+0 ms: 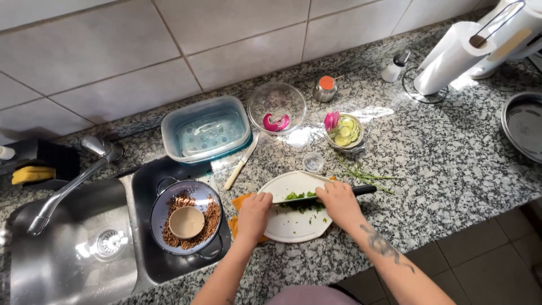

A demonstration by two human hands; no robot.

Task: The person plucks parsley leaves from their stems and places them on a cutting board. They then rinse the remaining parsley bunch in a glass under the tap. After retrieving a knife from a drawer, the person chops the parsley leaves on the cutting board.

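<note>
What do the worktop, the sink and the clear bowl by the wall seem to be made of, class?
Worktop: looks like polished granite, speckled grey and black, with sunlit glare.
Sink: likely stainless steel, silvery and reflective.
Clear bowl: glass or clear plastic, see-through with bright glints; the picture cannot settle which.

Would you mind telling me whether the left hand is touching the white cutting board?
Touching: the head view shows the left hand resting on the cutting board's left edge.
</note>
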